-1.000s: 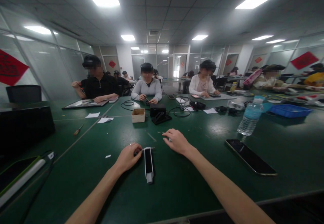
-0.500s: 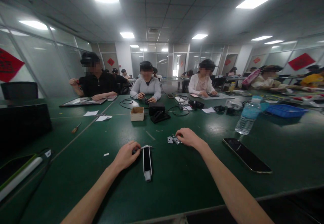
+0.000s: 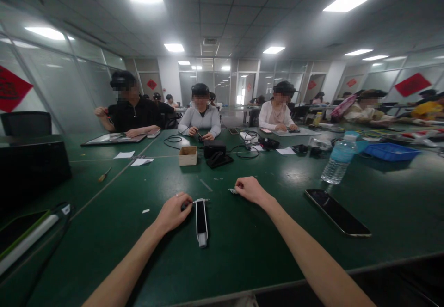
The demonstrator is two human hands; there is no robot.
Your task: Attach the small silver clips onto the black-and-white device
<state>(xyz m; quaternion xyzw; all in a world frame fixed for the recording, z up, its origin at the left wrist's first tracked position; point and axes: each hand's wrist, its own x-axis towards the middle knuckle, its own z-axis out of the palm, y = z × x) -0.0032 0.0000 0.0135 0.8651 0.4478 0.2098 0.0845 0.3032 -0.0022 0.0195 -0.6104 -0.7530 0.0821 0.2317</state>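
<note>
My left hand (image 3: 174, 211) rests on the green table (image 3: 229, 256) with its fingers curled. Something dark shows under its fingertips, too hidden to name. Just right of those fingertips lies a slim white-framed device (image 3: 201, 223) with a black face and a thin metal rod across its top end. My right hand (image 3: 251, 189) is closed, thumb and fingers together, over small silvery metal plates (image 3: 232, 190). Only the left end of these plates shows; the hand covers the rest.
A phone (image 3: 337, 212) and a water bottle (image 3: 339, 159) stand to the right, with a blue tray (image 3: 391, 151) beyond. Ahead are a small cardboard box (image 3: 188, 156) and a black device (image 3: 217, 153) with cables. A brush (image 3: 104, 175) lies left. Several people sit across the table.
My right hand has shifted a little left, and its fingers now cover most of the metal plates that lay visible beside it. My left hand and the white-framed device have not moved.
</note>
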